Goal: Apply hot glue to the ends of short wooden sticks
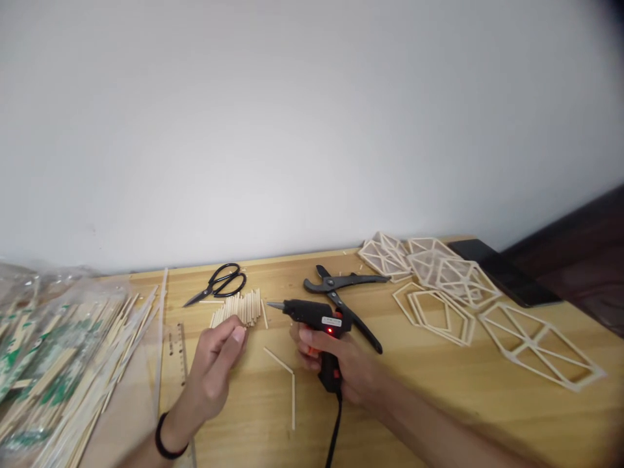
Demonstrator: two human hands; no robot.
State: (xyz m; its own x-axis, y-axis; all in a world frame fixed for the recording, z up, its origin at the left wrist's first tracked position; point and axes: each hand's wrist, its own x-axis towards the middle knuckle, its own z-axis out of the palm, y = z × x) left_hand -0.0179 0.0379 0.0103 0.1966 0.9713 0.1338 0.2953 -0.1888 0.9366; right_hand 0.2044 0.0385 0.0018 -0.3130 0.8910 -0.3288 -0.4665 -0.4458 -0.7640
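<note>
- The right hand (pixel 341 370) is gripping a black glue gun (pixel 316 325) at lower centre of the frame, fingers (pixel 307 338) wrapping around the handle and an orange trigger; a red light is glowing on the gun body.
- The gun nozzle is pointing toward the left of the frame, just above the wooden surface (pixel 439 390); its black cord (pixel 335 429) is running down to the bottom edge.
- The left hand (pixel 214 370) is hovering left of the gun, fingers loosely curling together; whether they are pinching anything cannot be told. A dark band is sitting on the wrist.
- Two thin sticks joined at an angle (pixel 287 377) are lying on the surface between the two hands, touching neither.
- A pile of short cut sticks (pixel 241 307) is lying just above the left hand.
- Black scissors (pixel 219 283) are lying above that pile, near the wall; black pliers (pixel 341 292) are lying just behind the gun.
- Finished stick frames (pixel 439 286) are lying at right of centre, well apart from both hands.
- Bagged long sticks (pixel 53 364) are filling the lower left; a clear ruler (pixel 178 348) is lying beside them.
</note>
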